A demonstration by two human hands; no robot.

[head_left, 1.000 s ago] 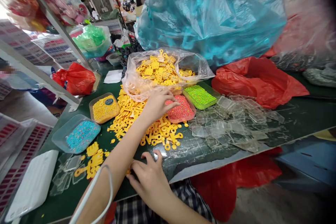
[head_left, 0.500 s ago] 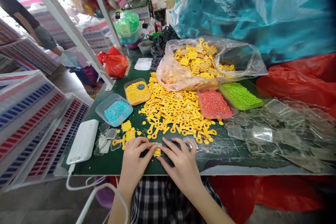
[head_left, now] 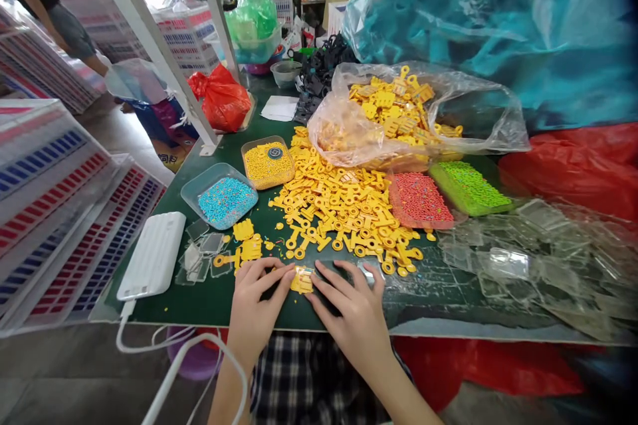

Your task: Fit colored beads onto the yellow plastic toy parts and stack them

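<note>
- Yellow piece [head_left: 302, 281] flat on the green table [head_left: 199, 309], near its front edge, between both hands.
- Ring end not discernible; cannot tell its pointing or long axis.
- Left hand [head_left: 259, 295]: narrow, thumb and forefinger pinched on the piece's left edge.
- Right hand [head_left: 355, 309]: fingers spread wide, nearest tips at its right edge.
- Yellow heap [head_left: 343, 206] just beyond.

No clearly legible lettering or numbers.
</note>
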